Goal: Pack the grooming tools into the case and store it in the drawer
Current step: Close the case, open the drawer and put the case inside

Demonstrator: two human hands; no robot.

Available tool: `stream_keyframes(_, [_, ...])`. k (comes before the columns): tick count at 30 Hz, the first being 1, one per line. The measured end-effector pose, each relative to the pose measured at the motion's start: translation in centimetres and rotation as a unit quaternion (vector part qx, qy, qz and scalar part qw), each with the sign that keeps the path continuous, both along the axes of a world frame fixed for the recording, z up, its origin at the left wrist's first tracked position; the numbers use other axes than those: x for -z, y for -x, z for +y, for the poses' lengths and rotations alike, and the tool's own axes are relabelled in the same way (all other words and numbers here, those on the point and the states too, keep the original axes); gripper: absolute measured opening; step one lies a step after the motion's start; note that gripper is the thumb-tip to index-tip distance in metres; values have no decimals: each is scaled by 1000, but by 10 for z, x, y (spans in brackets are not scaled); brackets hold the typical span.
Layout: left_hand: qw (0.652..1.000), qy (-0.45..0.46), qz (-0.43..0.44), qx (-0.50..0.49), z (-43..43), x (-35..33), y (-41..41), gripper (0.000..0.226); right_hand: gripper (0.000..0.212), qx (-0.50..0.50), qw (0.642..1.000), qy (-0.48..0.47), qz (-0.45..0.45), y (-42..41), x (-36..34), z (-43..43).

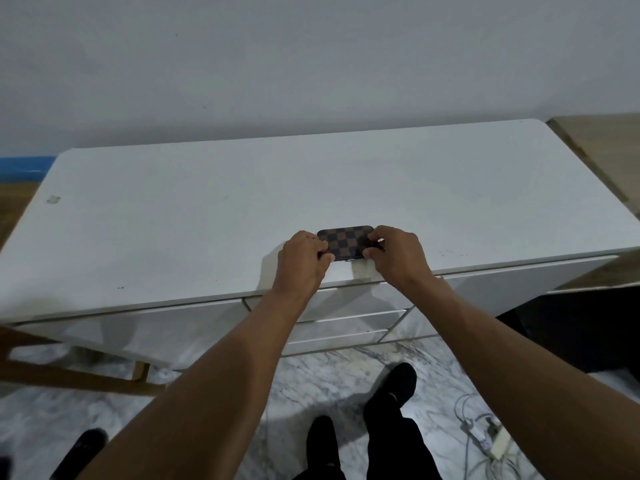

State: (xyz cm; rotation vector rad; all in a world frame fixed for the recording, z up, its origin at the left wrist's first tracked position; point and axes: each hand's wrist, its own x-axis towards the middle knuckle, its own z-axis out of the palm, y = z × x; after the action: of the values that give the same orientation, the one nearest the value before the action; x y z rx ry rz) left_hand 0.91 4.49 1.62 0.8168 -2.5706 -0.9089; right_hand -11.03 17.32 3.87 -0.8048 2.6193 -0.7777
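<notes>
Gripping the checkered case (346, 243) at both short ends, your left hand (302, 261) and right hand (398, 255) curl around it; it lies flat between them on the dresser (207, 216), long axis running hand to hand.

The left hand (301, 261) and right hand (398, 258) grip and cover both ends of the checkered case (346, 242); its inside is hidden. The desk (173, 220) is cut off at both side edges.
</notes>
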Motion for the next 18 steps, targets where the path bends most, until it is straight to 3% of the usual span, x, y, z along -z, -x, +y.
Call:
stream_keyframes(7, [1000,-13,-16,-10,8,1,-5,37,41,-41,999,-8,20,-13,-2,15])
stream_keyframes(9, [1000,5,18,-19,19,5,-18,42,42,-68,996,-2,56,-25,1,28])
stream_keyframes(12, [993,74,93,0,44,19,-46,31,35,-94,990,2,105,-48,15,50])
stream_keyframes(15, [994,97,58,10,65,40,-70,27,34,-121,985,-34,117,-66,33,67])
stream_keyframes(18, [995,94,-7,23,71,54,-80,37,44,-127,984,-68,102,-74,46,73])
